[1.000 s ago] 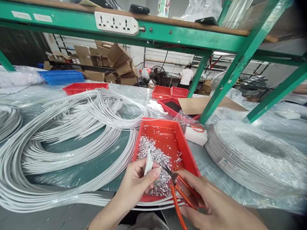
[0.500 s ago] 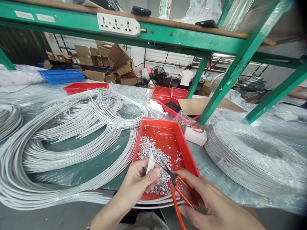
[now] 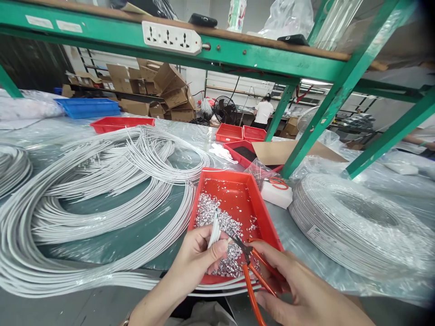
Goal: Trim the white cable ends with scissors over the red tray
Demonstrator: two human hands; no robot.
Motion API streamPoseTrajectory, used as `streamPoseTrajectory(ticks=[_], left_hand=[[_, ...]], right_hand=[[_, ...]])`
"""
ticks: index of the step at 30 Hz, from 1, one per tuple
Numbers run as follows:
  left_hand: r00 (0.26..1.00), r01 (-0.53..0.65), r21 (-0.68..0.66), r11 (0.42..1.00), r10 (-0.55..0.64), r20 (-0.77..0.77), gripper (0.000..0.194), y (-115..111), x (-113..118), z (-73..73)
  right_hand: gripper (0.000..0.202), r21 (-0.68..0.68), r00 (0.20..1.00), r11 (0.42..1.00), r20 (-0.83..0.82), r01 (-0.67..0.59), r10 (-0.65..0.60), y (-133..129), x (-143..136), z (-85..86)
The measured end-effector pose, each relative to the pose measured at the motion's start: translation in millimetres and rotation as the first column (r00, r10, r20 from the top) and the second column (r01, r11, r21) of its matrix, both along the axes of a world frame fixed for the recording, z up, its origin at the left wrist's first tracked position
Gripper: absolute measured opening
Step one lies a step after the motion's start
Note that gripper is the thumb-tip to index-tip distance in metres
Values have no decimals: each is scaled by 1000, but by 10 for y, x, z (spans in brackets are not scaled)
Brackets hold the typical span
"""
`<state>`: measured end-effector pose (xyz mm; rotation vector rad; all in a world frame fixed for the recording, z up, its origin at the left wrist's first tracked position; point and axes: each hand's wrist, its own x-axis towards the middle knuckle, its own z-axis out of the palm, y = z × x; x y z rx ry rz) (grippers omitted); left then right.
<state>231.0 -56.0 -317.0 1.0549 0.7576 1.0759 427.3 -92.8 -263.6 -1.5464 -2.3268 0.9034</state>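
White cables (image 3: 215,233) are pinched between the thumb and fingers of my left hand (image 3: 200,253), their ends pointing up. My right hand (image 3: 283,276) grips orange-handled cutting pliers (image 3: 250,267), handles spread apart. The dark jaws of the pliers point left, close to my left thumb tip; whether they touch a cable there I cannot tell. Under both hands lies a red tray (image 3: 263,210) strewn with shiny silver scraps (image 3: 220,217). A large bundle of white cables (image 3: 112,222) curves across the table on the left and passes along the front edge below the tray.
A plastic-wrapped cable coil (image 3: 326,226) lies at the right. Orange-handled scissors (image 3: 278,183) rest on a white block (image 3: 277,194) behind the tray. A green frame (image 3: 326,108) with a power strip (image 3: 171,37) spans overhead. One person (image 3: 263,111) is far behind, near a fan (image 3: 224,108).
Both hands and the pliers keep almost the same pose. The camera view has shifted very slightly, and nothing has been taken up or let go.
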Motion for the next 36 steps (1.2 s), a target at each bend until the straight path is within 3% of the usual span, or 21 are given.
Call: streamPoseTrajectory(ticks=[9,12,15,18,20,24,27,31,36], left_hand=[[1000,2,1,1000,-2,-12,30,5,6,-5],[1000,0,13,1000,0,-11,29,3,-2,-34],[1000,-13,39,999,13,-6,29,-7,-15,-55],[999,-43,31,999,44,-3,31,-10,-16,-56],[998,-62,0,998,62,11,31,-2,-10,-52],[998,-69,-24,997,70,8,31,14,8,-36],[997,-78,5,997,78,-29,30,4,16,-15],[995,-75,36,997,77,-63,26,-15,26,0],[987,-107,109,988,119,-111,18,-39,38,-23]], right_hand=[[51,13,1000,1000,3,-24,24,-13,35,-70],[51,77,999,997,-18,-25,27,10,20,-116],[49,261,987,957,-126,127,-96,88,63,-130],[47,400,921,853,-333,334,-204,120,156,-124],[56,368,947,892,-273,264,-168,74,182,-130],[68,165,996,983,-53,83,-75,-65,63,-104],[65,85,997,994,34,72,-75,-87,-72,6],[51,79,994,992,36,101,-104,-64,-139,133],[49,102,999,995,31,12,-15,-33,-28,32]])
